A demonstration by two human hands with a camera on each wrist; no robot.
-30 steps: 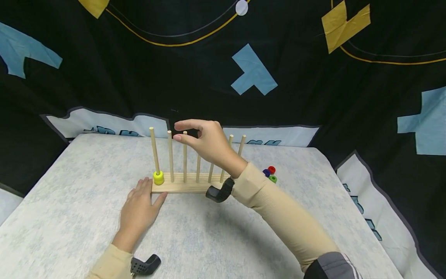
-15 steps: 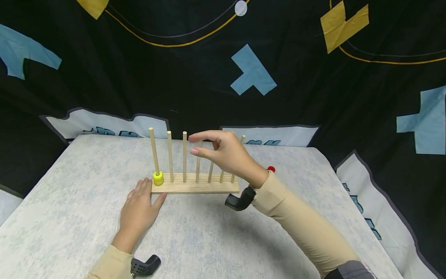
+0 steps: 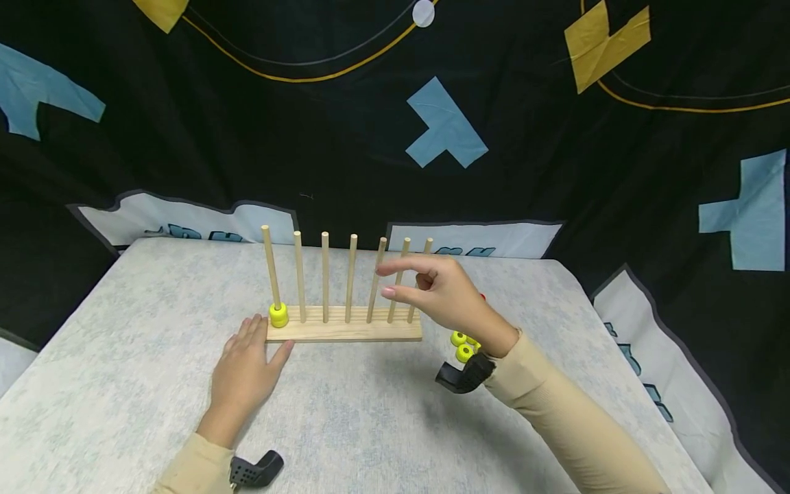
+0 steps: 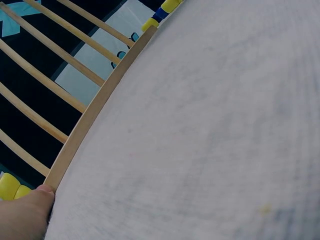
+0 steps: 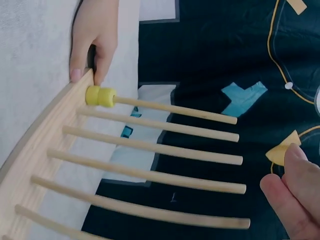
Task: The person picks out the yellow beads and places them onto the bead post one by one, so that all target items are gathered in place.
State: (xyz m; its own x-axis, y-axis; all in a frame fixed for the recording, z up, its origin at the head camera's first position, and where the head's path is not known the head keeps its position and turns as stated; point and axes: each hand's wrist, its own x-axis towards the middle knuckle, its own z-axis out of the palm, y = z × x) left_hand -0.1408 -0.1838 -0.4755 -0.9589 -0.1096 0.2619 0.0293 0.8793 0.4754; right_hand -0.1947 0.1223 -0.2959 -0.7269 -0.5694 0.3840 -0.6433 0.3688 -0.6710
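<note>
Wooden pegboard (image 3: 344, 333), 7 upright pegs (image 3: 325, 274), on mottled table (image 3: 333, 425), approx. 7 o'clock of head-view ctr. (positions below: from board ctr., same view). L hand (image 3: 243, 367) at 8 o'clock: palm down, fingers straight, thumb spread; thumb touching front edge, fingertips at board's L end; gripping nothing. Yellow bead pair (image 3: 280, 315) stacked at base of 9-o'clock peg. R hand (image 3: 444, 291) betw. 2 & 3 o'clock, raised above table: thumb & index parted w/ visible gap, holding nothing. Loose yellow beads (image 3: 465, 353) at 3–4 o'clock, partly hidden; red bead (image 3: 483, 297) approx. 3 o'clock, mostly hidden. Blue bead (image 4: 160, 14) betw. yellow ones at 12 o'clock, L-wrist view.
</note>
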